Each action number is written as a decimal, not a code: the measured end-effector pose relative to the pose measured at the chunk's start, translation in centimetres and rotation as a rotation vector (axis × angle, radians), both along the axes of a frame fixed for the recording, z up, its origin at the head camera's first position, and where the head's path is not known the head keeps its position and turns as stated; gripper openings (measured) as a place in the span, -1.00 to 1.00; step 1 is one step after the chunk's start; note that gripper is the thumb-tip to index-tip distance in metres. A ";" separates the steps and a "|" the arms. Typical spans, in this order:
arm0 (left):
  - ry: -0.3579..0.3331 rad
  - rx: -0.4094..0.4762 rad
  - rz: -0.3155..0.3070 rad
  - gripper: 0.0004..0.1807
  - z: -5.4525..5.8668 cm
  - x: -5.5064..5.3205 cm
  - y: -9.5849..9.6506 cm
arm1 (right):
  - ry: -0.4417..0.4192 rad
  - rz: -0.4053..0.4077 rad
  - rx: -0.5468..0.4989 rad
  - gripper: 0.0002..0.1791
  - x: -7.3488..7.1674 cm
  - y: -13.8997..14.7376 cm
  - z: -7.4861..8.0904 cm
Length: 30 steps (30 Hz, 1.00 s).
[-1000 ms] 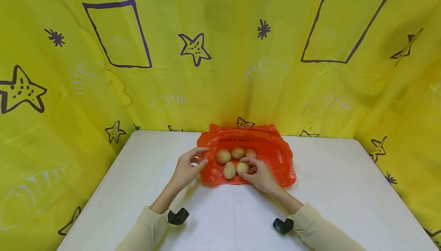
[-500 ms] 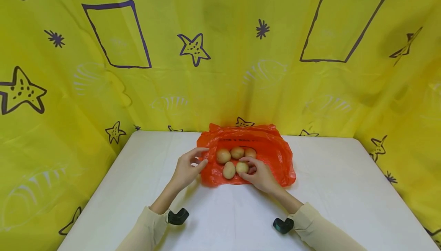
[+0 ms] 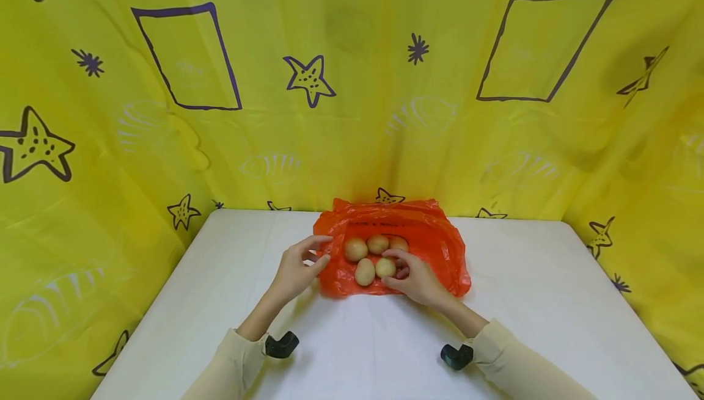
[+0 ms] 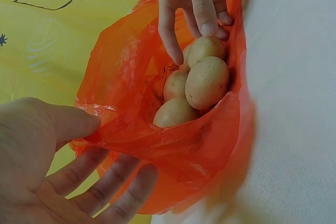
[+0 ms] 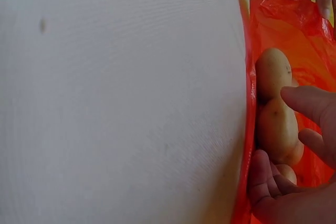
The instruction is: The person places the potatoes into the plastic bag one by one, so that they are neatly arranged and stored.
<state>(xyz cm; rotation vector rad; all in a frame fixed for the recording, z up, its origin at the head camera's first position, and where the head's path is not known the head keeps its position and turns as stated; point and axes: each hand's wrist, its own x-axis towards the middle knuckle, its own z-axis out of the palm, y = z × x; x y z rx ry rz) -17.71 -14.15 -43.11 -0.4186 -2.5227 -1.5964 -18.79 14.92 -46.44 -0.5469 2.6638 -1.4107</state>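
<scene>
Several tan potatoes (image 3: 365, 272) lie inside a crumpled red plastic bag (image 3: 437, 259) whose mouth faces the person. My right hand (image 3: 417, 281) holds the near right potato (image 3: 385, 267), thumb on one side and fingers on the other; the right wrist view shows that potato (image 5: 277, 124) between the digits. At the bag's left edge, my left hand (image 3: 294, 269) has its thumb and fingers spread apart. In the left wrist view its thumb overlaps the bag's rim (image 4: 107, 116), and the other fingers stretch out along the outside. The potatoes at the back are partly hidden.
The bag sits at the back of a white table (image 3: 352, 351). A yellow curtain (image 3: 352, 143) with drawn stars and fish hangs close behind it and along both sides. Black devices (image 3: 282, 345) are strapped at both sleeve cuffs.
Both hands, the bag and the potatoes stay nearly where they were. The right sleeve and wrist device shift slightly, and the head view tilts a little.
</scene>
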 end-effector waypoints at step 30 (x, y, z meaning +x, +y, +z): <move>0.122 -0.144 -0.087 -0.48 0.3 0.5 -0.9 | 0.022 0.116 0.042 -0.23 0.6 3.2 3.2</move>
